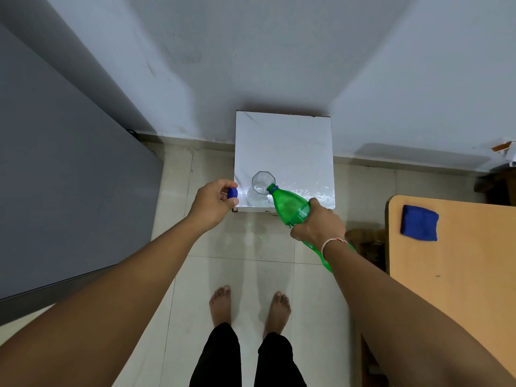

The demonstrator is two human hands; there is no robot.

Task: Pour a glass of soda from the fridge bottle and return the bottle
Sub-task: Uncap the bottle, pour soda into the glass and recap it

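Note:
A clear faceted glass [263, 182] stands near the front left of a small white marble-topped table [293, 143]. My right hand [318, 223] grips a green plastic soda bottle [291, 206] around its middle, tilted with its uncapped mouth at the glass rim. The bottle's lower part is hidden behind my wrist. My left hand [213, 202] pinches the blue bottle cap [232, 193] just left of the table's edge.
The grey fridge [64, 174] fills the left side. A wooden desk [458, 263] with a blue cloth [418, 223] stands at the right. White walls lie behind the table. My bare feet [248, 308] stand on the tiled floor.

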